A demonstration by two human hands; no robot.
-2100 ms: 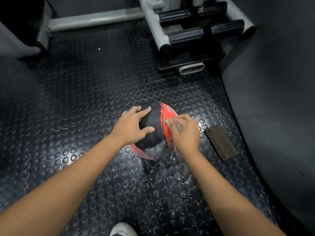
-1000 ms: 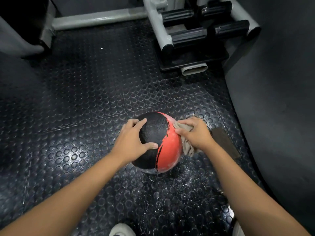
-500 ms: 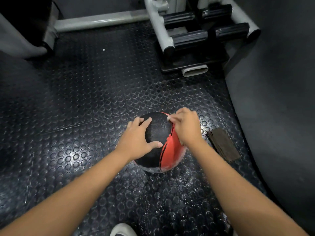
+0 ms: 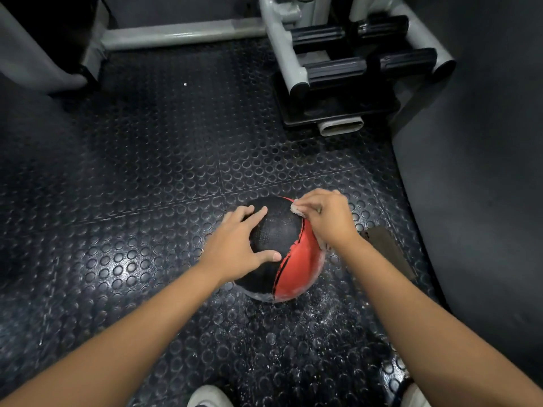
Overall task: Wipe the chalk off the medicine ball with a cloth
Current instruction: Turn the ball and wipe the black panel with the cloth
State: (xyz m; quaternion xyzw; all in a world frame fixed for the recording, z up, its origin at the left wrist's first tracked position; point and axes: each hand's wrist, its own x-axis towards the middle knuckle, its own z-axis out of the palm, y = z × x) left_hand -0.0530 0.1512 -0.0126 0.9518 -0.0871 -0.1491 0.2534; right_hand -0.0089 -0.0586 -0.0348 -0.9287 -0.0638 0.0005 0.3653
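One cloth (image 4: pixel 295 209) on medicine ball (image 4: pixel 277 235).

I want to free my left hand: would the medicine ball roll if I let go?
Probably yes: the medicine ball is round on a flat studded floor, steadied by the left hand. Its textured skin likely resists slipping.

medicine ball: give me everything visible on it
The medicine ball is round, with a textured black panel and a red one meeting at a ragged dark seam. It sits on the studded rubber floor. Whitish residue shows along its lower edge and right rim. The left hand rests spread on the black side; the right hand presses a pale cloth against its upper right.
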